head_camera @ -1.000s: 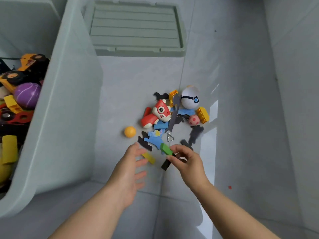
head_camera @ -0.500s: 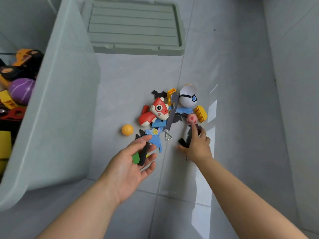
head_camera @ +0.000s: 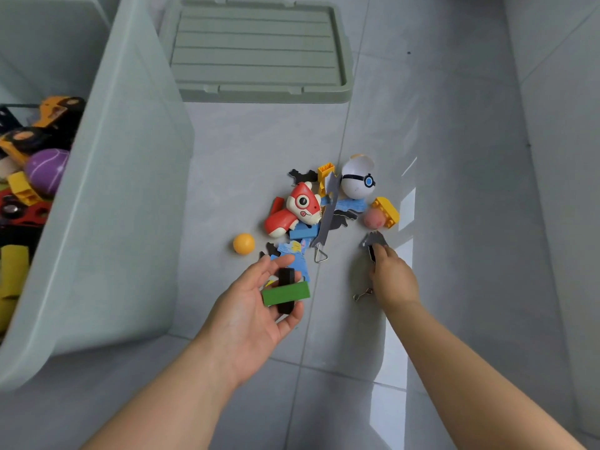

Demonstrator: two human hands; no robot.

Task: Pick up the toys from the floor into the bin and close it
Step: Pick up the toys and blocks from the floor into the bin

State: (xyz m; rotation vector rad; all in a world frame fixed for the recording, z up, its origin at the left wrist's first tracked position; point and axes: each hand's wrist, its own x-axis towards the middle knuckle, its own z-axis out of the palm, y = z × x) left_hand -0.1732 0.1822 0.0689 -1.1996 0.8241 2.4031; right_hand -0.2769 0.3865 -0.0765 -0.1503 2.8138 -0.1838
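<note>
My left hand is palm up over the floor, cupping a green block and a black block on its fingers. My right hand reaches to the floor and pinches a dark flat piece. A pile of toys lies just beyond: a red and white fish toy, a white ball capsule, an orange ball, a pink ball, a yellow brick, and blue and black flat pieces. The grey-green bin stands at the left with several toys inside.
The bin's lid lies flat on the floor at the back. A small metal clip lies by my right wrist and a wire triangle by the pile. A wall runs along the right side.
My right hand has closed on the dark flat piece and lifted its edge. My left hand turned palm up, with the green block now lying across the black one.
</note>
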